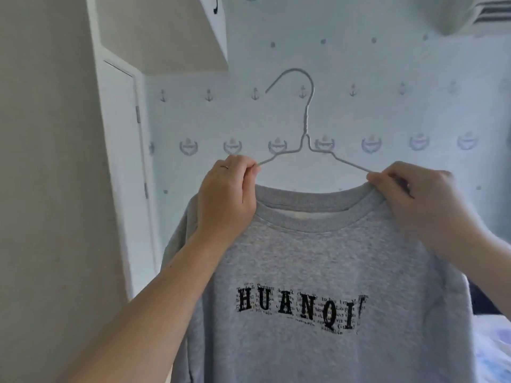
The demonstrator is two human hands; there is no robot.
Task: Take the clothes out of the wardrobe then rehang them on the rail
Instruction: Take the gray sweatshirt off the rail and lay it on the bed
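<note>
My left hand [226, 194] and right hand [414, 197] each pinch one arm of the hanger [305, 125] at the sweatshirt [318, 258] collar, its hook upright midway between them, opening leftward.

I am holding up a wire hanger [305, 125], and it is carrying the sweater [304, 258]. The sweater is hanging down from the wire's two arms, its collar sitting below the twisted neck and its lettered front facing me. My left hand [226, 194] is pinching the left arm of the wire at the shoulder. My right hand [423, 200] is pinching the right arm beside the collar. The hook is pointing up, standing free in the air.
</note>
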